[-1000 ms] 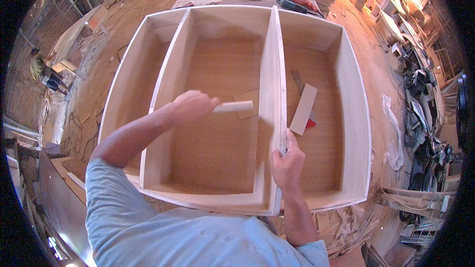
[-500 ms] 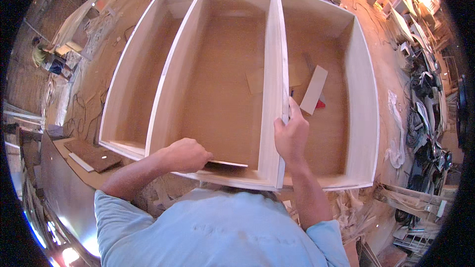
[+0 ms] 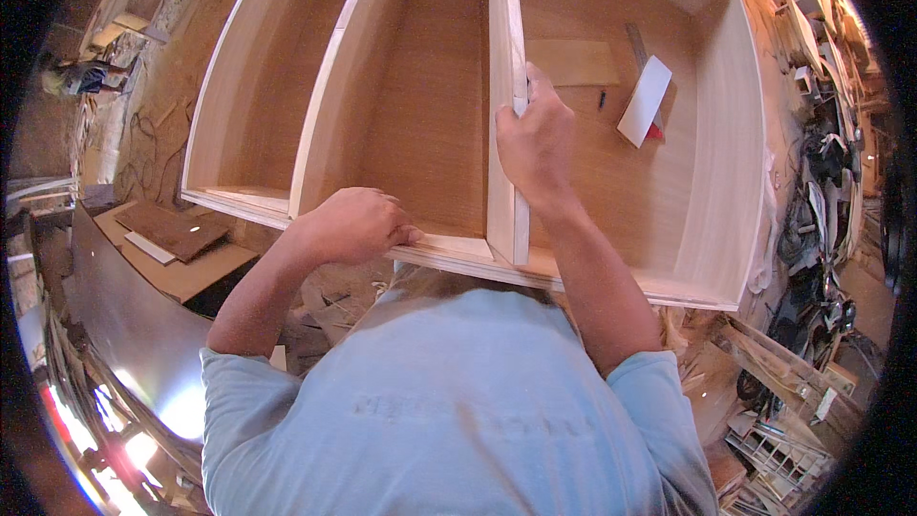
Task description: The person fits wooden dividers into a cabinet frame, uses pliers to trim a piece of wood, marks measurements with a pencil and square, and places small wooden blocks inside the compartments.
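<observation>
- Three open compartments, a left bay (image 3: 287, 86), a middle bay (image 3: 420, 115) and a right bay (image 3: 616, 205), lie side by side in the pale wooden cabinet (image 3: 718, 134), which spreads just in front of the person.
- The left divider (image 3: 323, 100) and the right divider (image 3: 507, 29) run from near to far, their pale top edges facing up.
- The right hand (image 3: 537, 143) is closed over the top edge of the right divider, thumb on the left side, the other fingers toward the right bay.
- The left hand (image 3: 353, 225) rests at the near rim (image 3: 630, 289), by the middle bay, its fingers curled in narrow; whether they hold anything, I cannot tell.
- Open room in the middle bay runs from the left hand across to the right divider and on toward the far side.
- In the right bay, a white strip (image 3: 646, 100) lies slanted across a metal ruler (image 3: 633, 38), a red piece (image 3: 655, 132) showing beside it.
- Left of these are a small dark object (image 3: 603, 97) and a thin flat board (image 3: 573, 62); the bay's right wall stands well apart from them.
- Outside the cabinet's near left corner, a brown panel (image 3: 181, 227) lies on a tan sheet (image 3: 215, 272).
</observation>
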A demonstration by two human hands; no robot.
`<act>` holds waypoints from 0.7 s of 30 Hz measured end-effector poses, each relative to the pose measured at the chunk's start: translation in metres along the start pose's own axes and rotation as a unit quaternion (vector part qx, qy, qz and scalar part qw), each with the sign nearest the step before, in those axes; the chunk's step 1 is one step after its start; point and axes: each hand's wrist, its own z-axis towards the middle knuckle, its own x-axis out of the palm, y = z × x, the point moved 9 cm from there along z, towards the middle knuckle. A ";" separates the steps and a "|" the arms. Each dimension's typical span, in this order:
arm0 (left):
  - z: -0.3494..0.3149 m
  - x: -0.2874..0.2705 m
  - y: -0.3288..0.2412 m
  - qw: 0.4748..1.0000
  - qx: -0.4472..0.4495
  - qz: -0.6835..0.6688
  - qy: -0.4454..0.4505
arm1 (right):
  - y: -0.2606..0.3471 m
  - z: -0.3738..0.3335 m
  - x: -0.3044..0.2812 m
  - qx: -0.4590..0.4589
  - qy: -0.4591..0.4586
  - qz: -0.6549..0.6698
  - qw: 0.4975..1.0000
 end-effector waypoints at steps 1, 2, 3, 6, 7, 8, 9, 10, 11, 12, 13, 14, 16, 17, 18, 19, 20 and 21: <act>-0.002 -0.002 0.003 1.000 -0.018 0.001 0.011 | 0.000 -0.001 0.004 -0.003 -0.011 -0.002 1.000; -0.003 -0.004 0.006 0.999 -0.035 0.003 0.022 | 0.001 -0.001 0.006 -0.011 -0.022 -0.004 1.000; -0.005 -0.005 0.004 0.999 -0.032 0.007 0.025 | 0.001 -0.003 0.009 -0.018 -0.031 -0.004 0.999; -0.007 -0.008 0.000 0.999 -0.021 0.022 0.017 | 0.004 -0.006 0.015 -0.056 -0.048 -0.015 0.997; -0.009 -0.008 -0.002 1.000 -0.017 0.026 0.004 | 0.006 -0.006 0.016 -0.072 -0.052 -0.021 0.996; -0.012 -0.008 -0.004 0.999 -0.013 0.031 -0.010 | 0.003 -0.007 0.015 -0.054 -0.051 -0.027 0.997; -0.015 -0.007 -0.002 0.999 -0.011 0.027 -0.022 | 0.002 -0.008 0.012 -0.036 -0.048 -0.034 0.998; -0.017 -0.005 0.000 0.999 -0.009 0.023 -0.033 | 0.002 -0.009 0.011 -0.018 -0.046 -0.041 0.998; -0.018 -0.005 0.002 0.999 -0.007 0.018 -0.045 | 0.003 -0.010 0.008 -0.007 -0.052 -0.039 0.998; -0.020 -0.004 0.001 0.998 0.004 0.029 -0.049 | 0.005 -0.011 0.005 0.006 -0.059 -0.036 0.998; -0.022 -0.004 -0.002 0.998 0.014 0.040 -0.053 | 0.003 -0.013 0.004 0.018 -0.066 -0.033 0.997; -0.022 -0.005 -0.003 0.997 0.025 0.051 -0.057 | 0.002 -0.013 0.003 0.009 -0.069 -0.037 0.997; -0.017 0.001 -0.001 0.997 0.033 0.051 -0.050 | 0.002 -0.012 0.001 -0.013 -0.075 -0.046 0.996; -0.016 0.004 0.001 0.997 0.036 0.051 -0.046 | 0.002 -0.013 0.004 -0.003 -0.070 -0.045 0.997; -0.015 0.004 0.001 0.997 0.041 0.053 -0.047 | 0.004 -0.013 0.006 0.008 -0.065 -0.046 0.997; -0.014 0.004 0.001 0.996 0.045 0.055 -0.047 | 0.004 -0.014 0.008 0.018 -0.060 -0.046 0.997; -0.014 0.004 0.001 0.996 0.050 0.057 -0.048 | 0.000 -0.014 0.008 0.018 -0.066 -0.038 0.997; -0.015 0.003 0.000 0.996 0.054 0.050 -0.053 | -0.005 -0.014 0.012 0.018 -0.072 -0.029 0.997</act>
